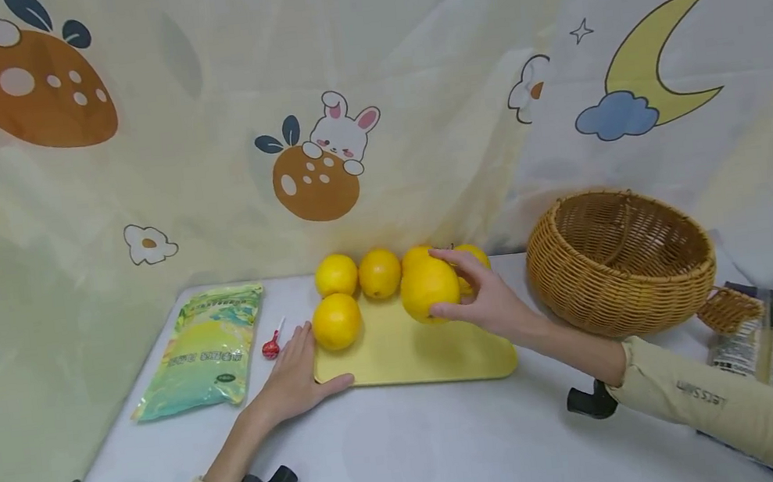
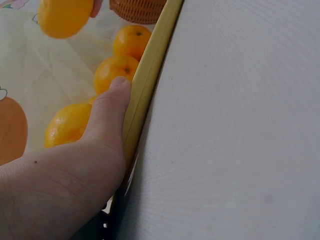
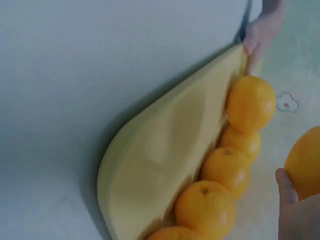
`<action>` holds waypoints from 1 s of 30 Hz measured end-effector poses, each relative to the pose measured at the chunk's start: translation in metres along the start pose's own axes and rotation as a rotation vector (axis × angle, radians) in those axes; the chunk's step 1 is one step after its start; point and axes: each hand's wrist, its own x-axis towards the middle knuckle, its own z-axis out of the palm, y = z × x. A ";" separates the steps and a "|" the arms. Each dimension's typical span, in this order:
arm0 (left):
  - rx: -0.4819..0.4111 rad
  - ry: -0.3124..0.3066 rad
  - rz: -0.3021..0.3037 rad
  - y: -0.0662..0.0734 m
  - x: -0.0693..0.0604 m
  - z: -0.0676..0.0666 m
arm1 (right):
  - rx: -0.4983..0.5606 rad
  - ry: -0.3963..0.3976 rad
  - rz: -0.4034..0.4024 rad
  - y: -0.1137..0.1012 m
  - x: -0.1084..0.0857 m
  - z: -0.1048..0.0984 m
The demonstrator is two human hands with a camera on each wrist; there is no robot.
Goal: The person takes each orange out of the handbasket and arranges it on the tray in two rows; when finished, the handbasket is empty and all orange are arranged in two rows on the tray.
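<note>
My right hand point(image 1: 473, 291) grips an orange point(image 1: 429, 290) between thumb and fingers, held above a yellow board point(image 1: 412, 352). In the right wrist view this orange point(image 3: 306, 162) appears at the right edge, apart from the others. Several more oranges point(image 1: 380, 273) sit along the board's back edge, some partly hidden behind the held one. Another orange point(image 1: 337, 321) rests at the board's left side. My left hand point(image 1: 295, 380) lies at the board's front left corner, fingers extended along the side. Its thumb point(image 2: 107, 112) stretches along the front edge.
A wicker basket point(image 1: 622, 263) stands on the right, its handle piece near a dark printed packet point(image 1: 754, 340). To the left lie a green and yellow bag point(image 1: 203, 350) and a red lollipop point(image 1: 271, 348). A patterned cloth point(image 1: 415, 112) hangs behind the white table point(image 1: 408, 451).
</note>
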 end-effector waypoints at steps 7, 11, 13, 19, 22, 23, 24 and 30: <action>0.017 -0.002 -0.003 0.000 0.000 0.000 | -0.121 -0.032 0.004 0.021 0.023 0.034; 0.011 0.000 -0.001 -0.001 0.000 0.001 | -0.173 -0.047 0.028 0.032 0.032 0.049; 0.007 0.003 0.002 -0.001 0.001 0.001 | -0.187 -0.051 0.046 0.036 0.035 0.056; 0.004 0.004 0.001 -0.001 -0.001 0.002 | -0.209 -0.033 0.114 0.042 0.038 0.072; 0.001 0.001 0.003 -0.001 -0.002 0.002 | -0.224 -0.005 0.143 0.044 0.037 0.077; -0.001 0.001 0.005 -0.001 -0.002 0.002 | -0.226 0.005 0.152 0.044 0.036 0.078; -0.003 0.002 0.007 -0.001 -0.001 0.002 | -0.221 0.015 0.162 0.045 0.036 0.079; -0.009 0.001 0.008 0.000 0.000 0.002 | -0.215 0.041 0.177 0.047 0.039 0.083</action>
